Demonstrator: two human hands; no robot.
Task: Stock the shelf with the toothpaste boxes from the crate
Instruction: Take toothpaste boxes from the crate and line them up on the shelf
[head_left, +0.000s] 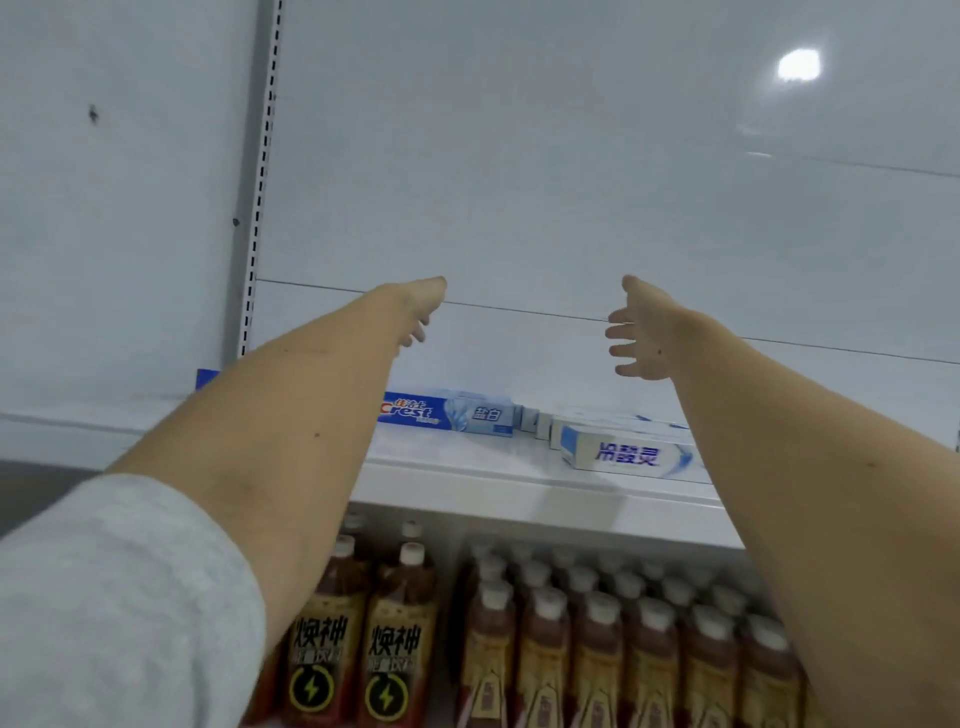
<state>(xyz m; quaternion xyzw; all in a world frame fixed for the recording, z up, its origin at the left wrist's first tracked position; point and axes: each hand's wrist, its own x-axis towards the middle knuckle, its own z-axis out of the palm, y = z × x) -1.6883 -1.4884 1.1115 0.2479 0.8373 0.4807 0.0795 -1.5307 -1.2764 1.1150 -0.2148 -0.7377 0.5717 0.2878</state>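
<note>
Toothpaste boxes (449, 414) lying flat, lengthwise along shelf (467, 483), both hands' fingers (623, 332) apart, empty

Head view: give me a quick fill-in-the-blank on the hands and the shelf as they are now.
1. Both hands, left hand and right hand, hold ____.
2. The blue Crest box lies ____ on the white shelf.
3. The bottles stand on the level ____ the toothpaste boxes.

Missing words: nothing; flat; below
</note>
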